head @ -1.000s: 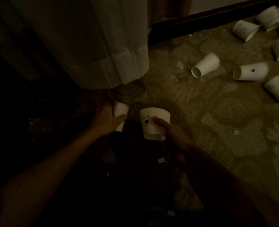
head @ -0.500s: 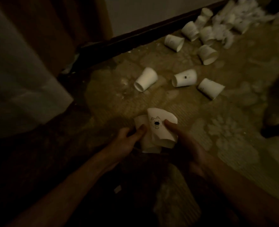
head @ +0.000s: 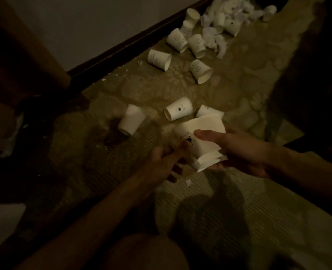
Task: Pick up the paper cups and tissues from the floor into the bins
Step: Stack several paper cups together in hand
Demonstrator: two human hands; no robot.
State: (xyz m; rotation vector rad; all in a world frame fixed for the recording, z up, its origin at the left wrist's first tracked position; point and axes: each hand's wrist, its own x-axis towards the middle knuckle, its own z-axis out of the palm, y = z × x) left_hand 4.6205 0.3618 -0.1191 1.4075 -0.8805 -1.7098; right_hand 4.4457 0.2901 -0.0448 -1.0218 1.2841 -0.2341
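The right hand (head: 237,152) holds a stack of paper cups (head: 202,133) above the carpet (head: 239,211) at mid-frame. Its thumb lies across the front of the outer cup, beside a small printed dog face, and its fingers curl behind and beneath. The stack tilts with its wide mouth toward the far side, and layered edges show at its near end.

The left hand (head: 165,162) sits just left of the stack with its fingers loosely curled. One fingertip reaches the stack's lower side, but blur hides whether it pinches the paper or only touches it.

More cups lie on their sides on the carpet beyond the hands. A plain cup (head: 132,122) lies to the left and a dog-print cup (head: 178,111) just past the stack. A third cup (head: 210,112) is partly hidden behind the stack's rim. Farther off, two printed cups (head: 159,59) (head: 201,71) lie apart from each other. Beyond these, a cluster of cups (head: 188,41) lies close to the dark baseboard (head: 122,49), mixed with crumpled tissues (head: 214,38). A larger heap of tissues (head: 229,6) lies at the far edge.

A small paper scrap (head: 188,182) rests on the carpet near the left hand. A dark stain (head: 110,133) marks the carpet beside the plain cup.
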